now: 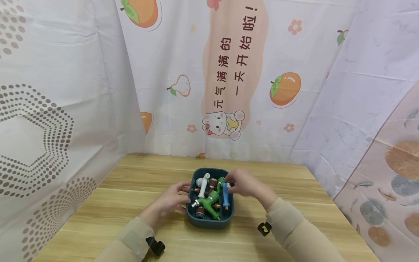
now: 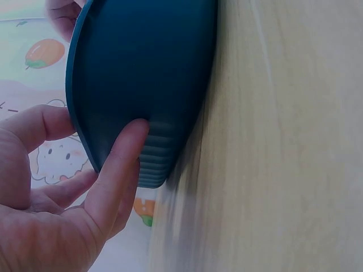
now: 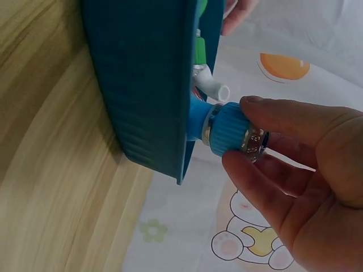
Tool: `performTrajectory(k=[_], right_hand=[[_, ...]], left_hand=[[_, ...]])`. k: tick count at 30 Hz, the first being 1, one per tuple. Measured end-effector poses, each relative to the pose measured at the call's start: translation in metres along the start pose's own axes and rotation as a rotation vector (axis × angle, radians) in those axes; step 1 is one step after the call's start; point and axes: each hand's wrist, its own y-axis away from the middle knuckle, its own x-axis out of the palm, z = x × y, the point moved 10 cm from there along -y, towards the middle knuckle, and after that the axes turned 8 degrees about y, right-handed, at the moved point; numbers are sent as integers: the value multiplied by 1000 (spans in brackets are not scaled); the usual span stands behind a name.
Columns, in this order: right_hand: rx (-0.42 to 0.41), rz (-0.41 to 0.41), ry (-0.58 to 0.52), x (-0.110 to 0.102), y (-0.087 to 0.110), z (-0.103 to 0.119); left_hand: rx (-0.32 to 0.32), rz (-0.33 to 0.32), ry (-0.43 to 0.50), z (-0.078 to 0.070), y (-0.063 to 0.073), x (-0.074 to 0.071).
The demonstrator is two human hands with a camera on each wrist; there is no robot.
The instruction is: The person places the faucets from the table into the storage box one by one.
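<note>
A dark teal plastic bin [image 1: 211, 224] stands on the table, filled with several taps. Among them are a green tap [image 1: 205, 202] at the front, a white tap [image 1: 203, 185] at the back left and a blue tap [image 1: 225, 197] along the right side. My right hand [image 1: 246, 183] pinches the blue tap's ribbed collar [image 3: 228, 129] between thumb and fingers, just over the bin's rim. On the other side, my left hand [image 1: 169, 199] touches the bin's outer wall with extended fingers [image 2: 126, 150], one fingertip up at the rim.
The bin sits on a wooden table [image 1: 147, 174], with wood surface on all sides of it. A printed curtain [image 1: 176, 51] hangs behind the far edge, and more curtains flank the left and right. A black wrist mount [image 1: 155, 246] is on the left sleeve.
</note>
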Motion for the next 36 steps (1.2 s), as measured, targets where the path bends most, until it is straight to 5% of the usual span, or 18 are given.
performTrajectory(k=[24, 36], right_hand=[[108, -16, -33, -8, 7, -8], [31, -112, -20, -37, 21, -14]], left_hand=[[3, 2, 10, -2, 1, -2], [85, -176, -104, -22, -2, -23]])
